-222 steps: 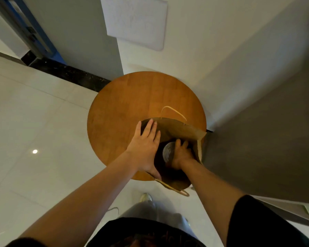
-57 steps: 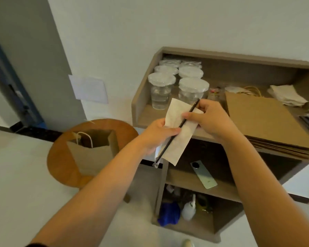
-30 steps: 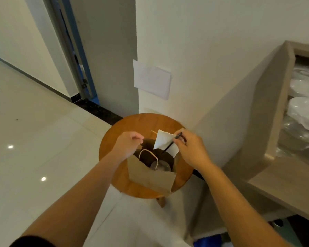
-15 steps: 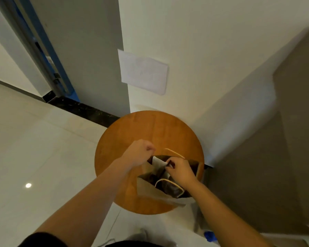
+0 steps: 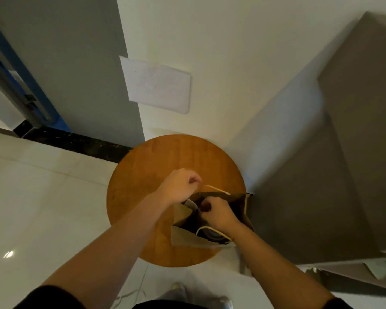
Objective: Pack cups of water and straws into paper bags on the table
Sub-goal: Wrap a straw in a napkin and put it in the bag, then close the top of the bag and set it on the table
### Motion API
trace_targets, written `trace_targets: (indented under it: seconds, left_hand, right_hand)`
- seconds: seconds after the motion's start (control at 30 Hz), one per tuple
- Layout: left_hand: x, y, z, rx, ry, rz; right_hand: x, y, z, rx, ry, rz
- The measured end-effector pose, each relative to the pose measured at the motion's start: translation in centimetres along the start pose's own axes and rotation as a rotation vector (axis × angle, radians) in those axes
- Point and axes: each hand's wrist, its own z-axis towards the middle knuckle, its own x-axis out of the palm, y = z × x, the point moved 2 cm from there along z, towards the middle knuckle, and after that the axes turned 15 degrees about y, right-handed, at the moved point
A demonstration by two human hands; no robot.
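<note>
A round wooden table (image 5: 152, 175) carries an open paper bag (image 5: 188, 238) at its right edge. The left hand (image 5: 181, 186) pinches the bag's far handle (image 5: 216, 188). The right hand (image 5: 216, 214), fingers curled, reaches inside over a lidded cup (image 5: 213, 234); what it grips cannot be told.

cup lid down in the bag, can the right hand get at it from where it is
Probably yes: the right hand is already inside the open paper bag, with the cup lid just below its wrist and nothing visibly covering it.
</note>
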Motion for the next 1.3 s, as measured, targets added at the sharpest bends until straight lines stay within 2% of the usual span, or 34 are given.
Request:
trace_targets:
  seconds: [0.27,0.57,0.9,1.17,1.3]
  left_hand:
    - [0.7,-5.9,0.0,0.127,-0.034,0.074]
    - [5.6,-17.5,-3.9,0.298,-0.068,0.138]
    - [16.0,-28.4,-9.0,0.423,0.015,0.220]
    - [20.2,-37.6,-6.8,0.577,0.030,0.277]
    - [22.1,-41.5,-3.5,0.589,0.005,0.355]
  right_hand:
    - [-3.6,0.1,-6.0,-0.099,-0.097,-0.013]
    - [-6.6,-2.3,-20.4,-0.165,-0.300,-0.015]
    - [-5.6,-10.6,-33.0,-0.074,-0.474,0.017]
    - [-10.7,-16.3,-40.4,-0.009,-0.700,0.116]
    - [-14.2,-19.1,-42.0,0.022,-0.750,0.076]
